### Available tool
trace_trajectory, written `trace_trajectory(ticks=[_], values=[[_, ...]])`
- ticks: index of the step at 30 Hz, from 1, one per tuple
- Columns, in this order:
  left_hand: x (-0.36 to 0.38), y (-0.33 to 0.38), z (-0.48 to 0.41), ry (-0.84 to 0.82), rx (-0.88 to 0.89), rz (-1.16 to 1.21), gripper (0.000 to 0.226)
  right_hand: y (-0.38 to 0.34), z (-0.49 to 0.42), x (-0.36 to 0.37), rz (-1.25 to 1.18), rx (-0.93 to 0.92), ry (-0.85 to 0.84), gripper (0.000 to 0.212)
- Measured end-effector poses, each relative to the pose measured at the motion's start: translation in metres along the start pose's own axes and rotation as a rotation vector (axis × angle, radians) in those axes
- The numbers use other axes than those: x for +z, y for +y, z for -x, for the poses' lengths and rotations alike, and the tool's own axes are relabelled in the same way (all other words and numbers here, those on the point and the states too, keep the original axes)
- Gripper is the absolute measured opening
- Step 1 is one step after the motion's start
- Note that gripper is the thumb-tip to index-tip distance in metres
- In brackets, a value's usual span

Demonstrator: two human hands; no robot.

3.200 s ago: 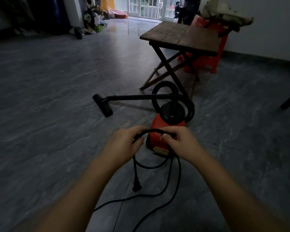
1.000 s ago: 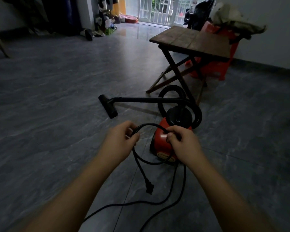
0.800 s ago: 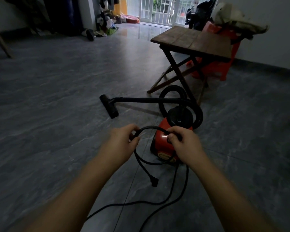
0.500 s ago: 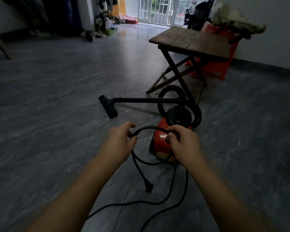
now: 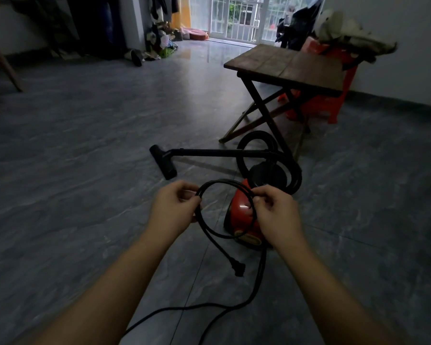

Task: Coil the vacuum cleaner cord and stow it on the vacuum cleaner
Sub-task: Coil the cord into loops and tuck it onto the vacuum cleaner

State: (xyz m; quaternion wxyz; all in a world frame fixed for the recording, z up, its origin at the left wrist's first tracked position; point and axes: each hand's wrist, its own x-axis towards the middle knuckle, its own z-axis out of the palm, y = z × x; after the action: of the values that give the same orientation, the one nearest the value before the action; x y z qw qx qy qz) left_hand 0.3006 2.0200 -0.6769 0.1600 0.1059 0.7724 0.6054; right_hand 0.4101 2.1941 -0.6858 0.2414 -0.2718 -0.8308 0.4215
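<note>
A black cord forms a small loop held up between my hands. My left hand pinches the loop's left side. My right hand pinches its right side. The plug dangles below the loop on a short tail. More cord drops from my right hand and trails over the floor toward me. Just beyond the loop stands the red vacuum cleaner, with its black hose curled behind it and its wand and floor nozzle lying to the left.
A folding wooden table stands behind the vacuum, with a red plastic stool and a heap of cloth beyond it. Clutter lines the far wall by a barred glass door. Grey tiled floor spreads to the left.
The loop between my hands has been raised and widened into a rounder ring. The dangling plug has swung to the right. My hands stay on either side of it.
</note>
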Motion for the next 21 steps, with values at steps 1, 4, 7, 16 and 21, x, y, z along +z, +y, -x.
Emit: trace_trajectory(ticks=[1,4,7,16,21], values=[[0.0,0.002,0.001,0.007,-0.02,0.047,0.013,-0.001,0.0,0.001,-0.037,0.013,0.014,0.021],[0.0,0.003,0.001,-0.024,-0.131,0.14,0.009,0.001,-0.001,0.004,-0.108,0.024,0.028,0.02],[0.003,0.0,0.003,-0.127,-0.257,0.164,0.014,0.006,-0.003,0.005,-0.187,0.065,0.038,0.018],[0.002,0.008,0.009,0.023,-0.119,0.242,0.016,0.008,-0.002,0.004,-0.134,0.087,-0.071,0.013],[0.006,0.008,0.015,0.08,-0.053,0.295,0.019,0.006,-0.004,0.004,-0.208,0.144,-0.128,0.009]])
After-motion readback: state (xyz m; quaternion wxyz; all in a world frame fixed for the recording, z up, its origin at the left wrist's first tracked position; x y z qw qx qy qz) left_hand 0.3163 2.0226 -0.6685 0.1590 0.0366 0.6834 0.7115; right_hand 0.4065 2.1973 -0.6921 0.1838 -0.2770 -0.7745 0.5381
